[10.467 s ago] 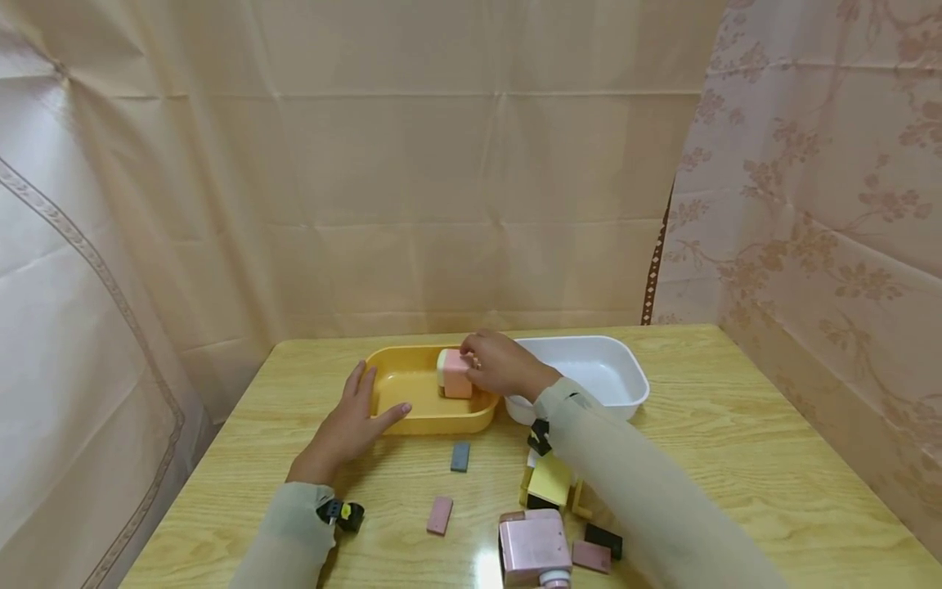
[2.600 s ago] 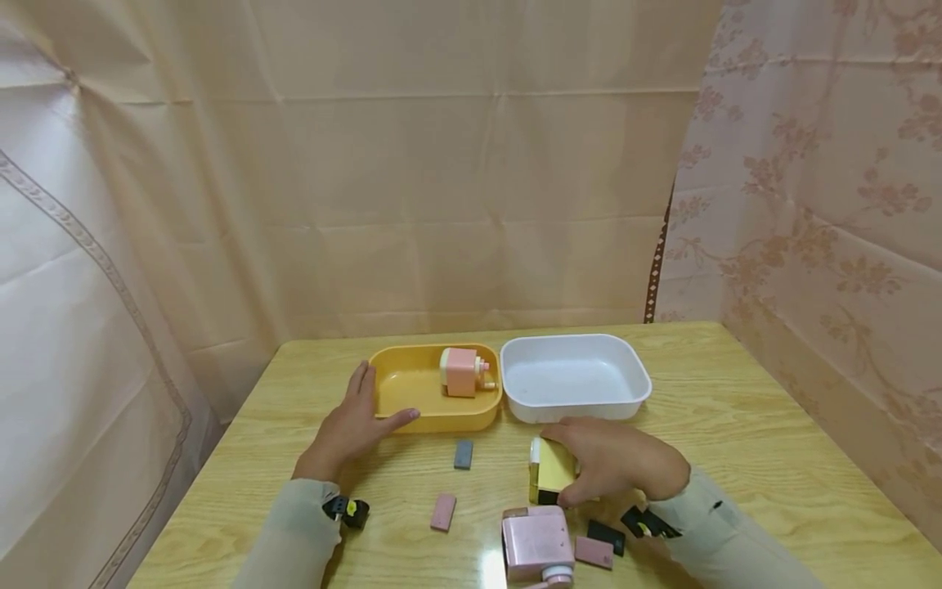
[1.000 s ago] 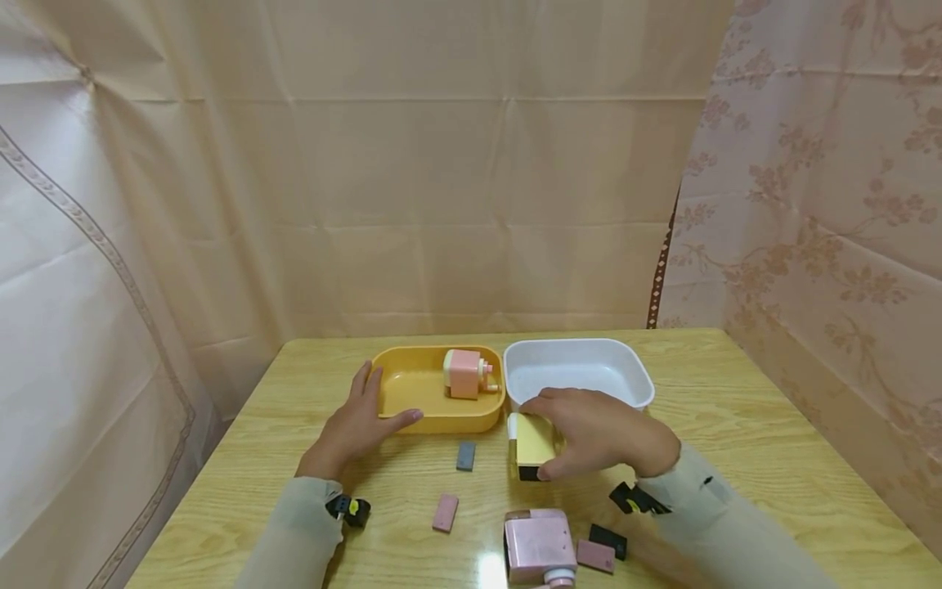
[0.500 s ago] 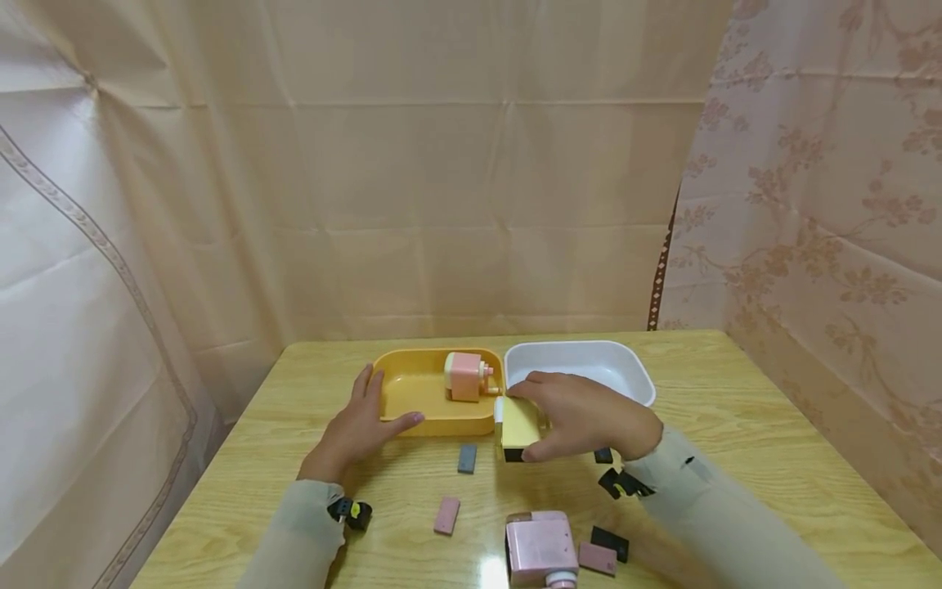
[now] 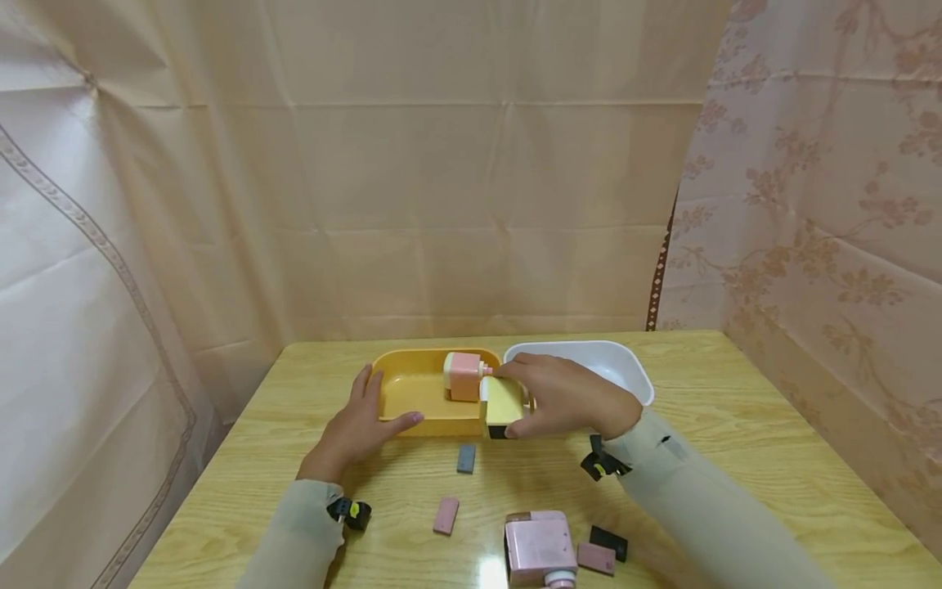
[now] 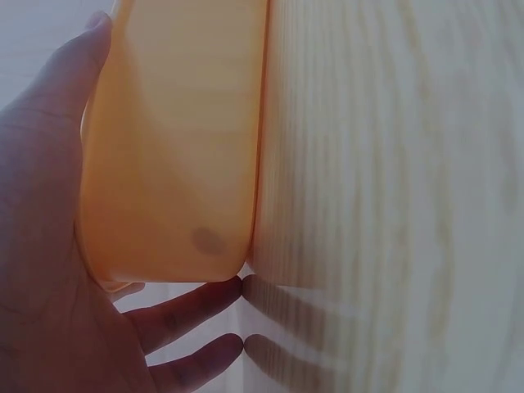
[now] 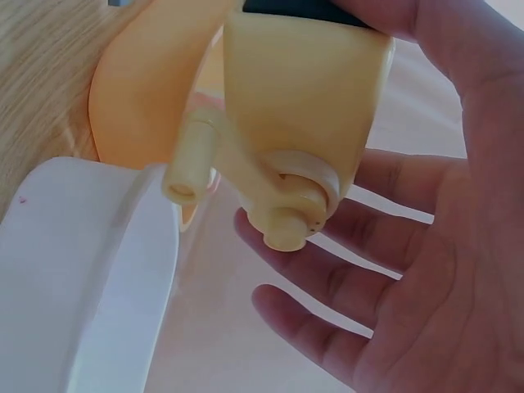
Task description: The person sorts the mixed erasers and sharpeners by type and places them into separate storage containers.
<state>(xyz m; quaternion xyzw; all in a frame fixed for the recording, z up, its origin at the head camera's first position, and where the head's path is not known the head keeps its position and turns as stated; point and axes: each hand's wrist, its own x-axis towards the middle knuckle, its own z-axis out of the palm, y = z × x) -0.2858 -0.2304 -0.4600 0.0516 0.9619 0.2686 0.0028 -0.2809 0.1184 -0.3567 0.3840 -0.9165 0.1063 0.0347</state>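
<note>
My right hand (image 5: 568, 394) holds a yellow hand-crank pencil sharpener (image 5: 503, 401) over the right end of the yellow tray (image 5: 434, 427). The right wrist view shows the crank handle (image 7: 192, 155) and a dark base, with the sharpener raised beside the tray walls. My left hand (image 5: 356, 425) rests at the tray's left front corner, fingers spread along its end and thumb over the front rim. In the left wrist view, two fingertips (image 6: 221, 288) reach the table beside the tray (image 6: 176, 147). A pink pencil sharpener (image 5: 464, 376) with a cream edge lies inside the tray.
A white tray (image 5: 625, 368) stands right of the yellow one, partly behind my right hand. Nearer me are a larger pink pencil sharpener (image 5: 540, 546), a grey eraser-like block (image 5: 466, 459), two pink blocks (image 5: 446, 515) and a black block (image 5: 608, 541). A curtain hangs behind the table.
My right hand has picked up the yellow pencil sharpener and carried it up, forward and left to the yellow tray. Earlier it released the pink sharpener there. My left hand has barely moved.
</note>
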